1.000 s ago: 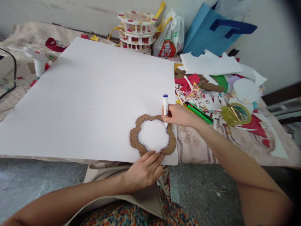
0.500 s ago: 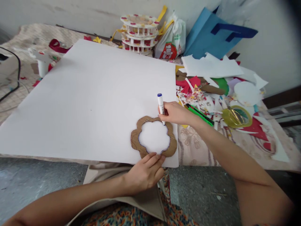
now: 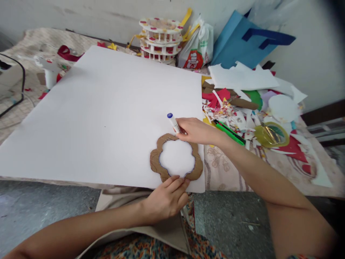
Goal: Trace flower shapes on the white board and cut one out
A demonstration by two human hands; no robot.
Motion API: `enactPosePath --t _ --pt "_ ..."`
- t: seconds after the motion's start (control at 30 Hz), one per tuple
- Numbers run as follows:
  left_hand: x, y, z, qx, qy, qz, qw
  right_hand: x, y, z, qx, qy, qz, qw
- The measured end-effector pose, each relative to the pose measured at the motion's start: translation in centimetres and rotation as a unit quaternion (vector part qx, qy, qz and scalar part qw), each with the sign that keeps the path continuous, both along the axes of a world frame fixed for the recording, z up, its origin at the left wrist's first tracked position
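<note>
Right grip (image 3: 192,130) around marker (image 3: 173,122), cardboard ring (image 3: 155,160) beneath

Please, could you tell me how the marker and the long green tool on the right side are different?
Colour: the marker is white with a blue end; the green tool is green with black.
Pose: the marker is held tilted in the right hand; the green tool lies beside the scraps, in no hand.
Both are long and narrow.

White sheet (image 3: 94,108) open leftward; scraps (image 3: 225,108) crowd right.
</note>
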State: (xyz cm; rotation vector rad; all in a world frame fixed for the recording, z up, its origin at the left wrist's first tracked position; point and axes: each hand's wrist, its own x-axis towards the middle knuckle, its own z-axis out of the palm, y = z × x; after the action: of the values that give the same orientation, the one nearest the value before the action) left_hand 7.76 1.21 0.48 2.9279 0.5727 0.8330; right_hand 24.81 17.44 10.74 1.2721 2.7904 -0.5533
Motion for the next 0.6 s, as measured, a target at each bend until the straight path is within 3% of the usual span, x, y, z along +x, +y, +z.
enactPosePath --t 0.33,0.47,0.6 --pt "0.1 -0.1 0.1 -0.002 0.008 0.002 1.000 -0.2 -0.6 0.4 0.003 -0.012 0.042 0.999" --pt "0.0 0.0 0.1 -0.008 0.005 -0.002 1.000 0.3 -0.6 0.4 0.005 0.020 0.005 1.000" --pt "0.0 0.1 0.0 -0.012 -0.001 -0.006 1.000 2.0 -0.9 0.2 0.016 0.167 -0.070 0.983"
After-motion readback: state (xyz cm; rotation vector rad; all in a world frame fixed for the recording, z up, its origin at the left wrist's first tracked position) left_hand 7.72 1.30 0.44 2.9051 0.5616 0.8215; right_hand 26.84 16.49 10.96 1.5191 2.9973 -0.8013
